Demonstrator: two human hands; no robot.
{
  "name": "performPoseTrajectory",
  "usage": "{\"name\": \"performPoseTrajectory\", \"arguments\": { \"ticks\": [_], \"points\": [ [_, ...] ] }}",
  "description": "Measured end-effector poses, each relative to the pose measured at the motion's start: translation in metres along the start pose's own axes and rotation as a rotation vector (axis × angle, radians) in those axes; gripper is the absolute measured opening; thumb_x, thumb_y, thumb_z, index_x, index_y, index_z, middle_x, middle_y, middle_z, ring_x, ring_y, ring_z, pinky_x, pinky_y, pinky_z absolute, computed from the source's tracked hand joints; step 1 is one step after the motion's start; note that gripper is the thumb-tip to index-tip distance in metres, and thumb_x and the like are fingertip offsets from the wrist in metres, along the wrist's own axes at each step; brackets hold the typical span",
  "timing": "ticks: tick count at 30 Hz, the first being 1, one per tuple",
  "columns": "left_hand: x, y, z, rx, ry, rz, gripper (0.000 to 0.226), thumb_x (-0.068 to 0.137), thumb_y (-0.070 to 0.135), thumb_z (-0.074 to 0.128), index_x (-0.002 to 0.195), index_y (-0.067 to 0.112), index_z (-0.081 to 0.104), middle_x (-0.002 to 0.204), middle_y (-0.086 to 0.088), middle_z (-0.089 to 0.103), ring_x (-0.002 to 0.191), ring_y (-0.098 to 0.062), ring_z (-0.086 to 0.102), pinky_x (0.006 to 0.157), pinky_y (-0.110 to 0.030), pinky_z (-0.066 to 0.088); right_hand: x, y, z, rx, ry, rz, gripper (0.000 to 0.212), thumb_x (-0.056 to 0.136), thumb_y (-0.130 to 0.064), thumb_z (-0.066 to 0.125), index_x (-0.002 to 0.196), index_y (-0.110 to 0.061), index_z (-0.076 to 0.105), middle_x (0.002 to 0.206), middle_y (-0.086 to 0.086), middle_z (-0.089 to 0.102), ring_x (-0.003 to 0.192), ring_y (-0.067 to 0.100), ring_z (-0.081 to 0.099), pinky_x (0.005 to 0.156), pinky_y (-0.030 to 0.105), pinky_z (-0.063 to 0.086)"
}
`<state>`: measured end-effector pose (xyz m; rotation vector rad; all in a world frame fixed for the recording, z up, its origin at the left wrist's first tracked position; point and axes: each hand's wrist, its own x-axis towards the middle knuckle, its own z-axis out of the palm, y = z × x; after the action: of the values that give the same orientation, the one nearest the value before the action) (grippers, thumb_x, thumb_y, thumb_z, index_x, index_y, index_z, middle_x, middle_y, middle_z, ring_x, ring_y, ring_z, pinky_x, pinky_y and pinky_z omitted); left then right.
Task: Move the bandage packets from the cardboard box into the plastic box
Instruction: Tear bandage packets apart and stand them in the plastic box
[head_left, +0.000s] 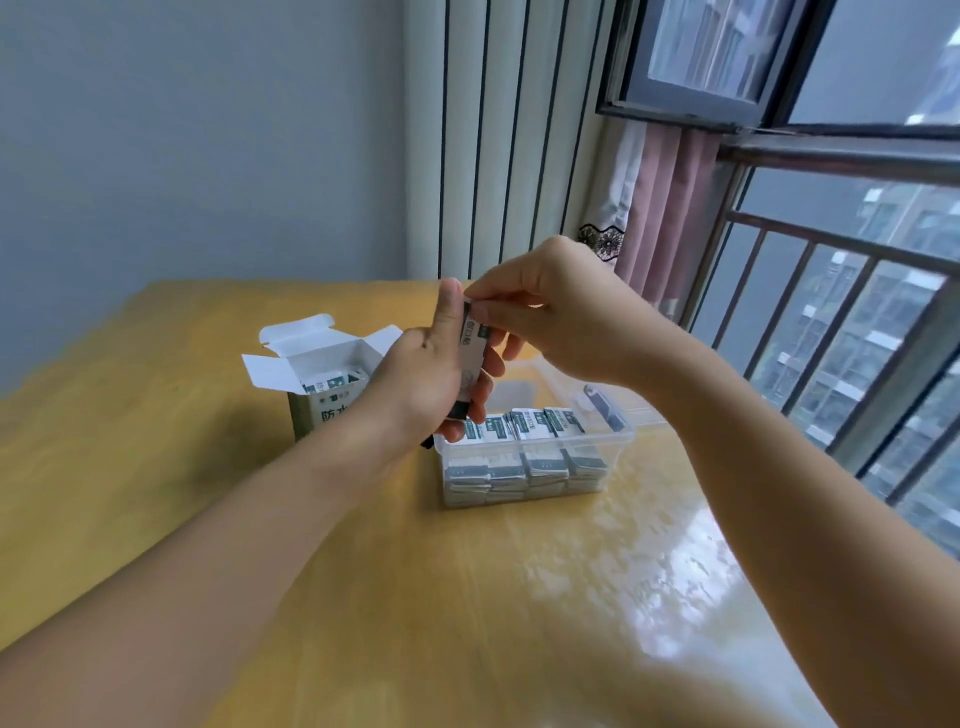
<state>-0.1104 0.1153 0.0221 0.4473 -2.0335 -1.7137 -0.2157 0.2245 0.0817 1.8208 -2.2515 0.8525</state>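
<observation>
Bandage packets held over the plastic box

Nearest me, the yellow tabletop (519, 597) carries the clear plastic box (535, 467), with rows of bandage packets (524, 426) already stacked inside. Above its left end, my left hand (431, 384) grips an upright stack of packets (470, 358), while my right hand (561, 317) pinches the stack's top edge. Behind, to the left, the open cardboard box (317, 374) shows more packets inside.

Wood table (467, 597), pink curtain (670, 208) by window w/ railing (831, 291).
</observation>
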Motion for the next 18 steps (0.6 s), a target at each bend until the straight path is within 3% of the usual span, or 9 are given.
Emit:
{"name": "performPoseTrajectory", "arguments": {
  "ticks": [5, 9, 12, 14, 16, 18],
  "points": [
    [-0.004, 0.004, 0.005, 0.022, -0.059, 0.044, 0.083, 0.096, 0.07, 0.018, 0.089, 0.005, 0.069, 0.065, -0.008, 0.067, 0.055, -0.019, 0.063, 0.048, -0.029, 0.046, -0.009, -0.003, -0.006, 0.007, 0.03, 0.005, 0.014, 0.094, -0.013, 0.066, 0.101, -0.015, 0.078, 0.079, 0.002, 0.075, 0.063, 0.01, 0.07, 0.063, 0.029, 0.06],
    [-0.003, 0.004, 0.003, 0.161, -0.16, 0.047, 0.091, 0.084, 0.078, 0.012, 0.102, 0.013, 0.072, 0.094, -0.014, 0.075, 0.088, -0.026, 0.073, 0.063, -0.035, 0.061, -0.014, 0.007, -0.029, 0.068, -0.016, 0.047, 0.013, 0.093, -0.011, 0.066, 0.095, -0.019, 0.075, 0.073, -0.003, 0.07, 0.054, 0.001, 0.058, 0.054, 0.015, 0.05],
    [0.002, -0.002, -0.003, 0.403, -0.061, 0.299, 0.087, 0.086, 0.078, 0.013, 0.101, 0.017, 0.072, 0.095, -0.001, 0.073, 0.097, -0.018, 0.068, 0.078, -0.037, 0.057, -0.004, 0.039, -0.054, -0.001, -0.174, 0.225, 0.016, 0.091, -0.015, 0.068, 0.088, -0.03, 0.074, 0.074, 0.0, 0.071, 0.059, 0.008, 0.053, 0.058, 0.022, 0.048],
    [0.005, -0.008, -0.008, 0.635, -0.07, 0.514, 0.079, 0.089, 0.081, 0.016, 0.083, 0.022, 0.068, 0.082, 0.005, 0.068, 0.085, -0.008, 0.063, 0.074, -0.037, 0.05, 0.002, 0.064, -0.058, -0.074, -0.334, 0.345, 0.015, 0.09, -0.016, 0.07, 0.088, -0.029, 0.076, 0.07, -0.003, 0.068, 0.06, 0.011, 0.051, 0.059, 0.025, 0.047],
    [0.006, -0.016, -0.008, 0.871, -0.166, 0.569, 0.073, 0.084, 0.084, 0.013, 0.073, 0.03, 0.061, 0.077, 0.01, 0.063, 0.081, -0.005, 0.057, 0.075, -0.037, 0.047, 0.007, 0.08, -0.052, -0.106, -0.448, 0.421, 0.012, 0.09, -0.014, 0.07, 0.095, -0.022, 0.078, 0.071, -0.001, 0.067, 0.059, 0.01, 0.047, 0.055, 0.021, 0.043],
    [0.007, -0.024, -0.005, 0.997, -0.25, 0.539, 0.085, 0.08, 0.089, 0.006, 0.089, 0.032, 0.069, 0.093, 0.01, 0.068, 0.093, -0.011, 0.059, 0.088, -0.041, 0.048, 0.009, 0.089, -0.039, -0.107, -0.526, 0.45, 0.012, 0.09, -0.014, 0.07, 0.096, -0.02, 0.078, 0.073, 0.001, 0.066, 0.058, 0.008, 0.046, 0.054, 0.018, 0.041]
  ]
}}
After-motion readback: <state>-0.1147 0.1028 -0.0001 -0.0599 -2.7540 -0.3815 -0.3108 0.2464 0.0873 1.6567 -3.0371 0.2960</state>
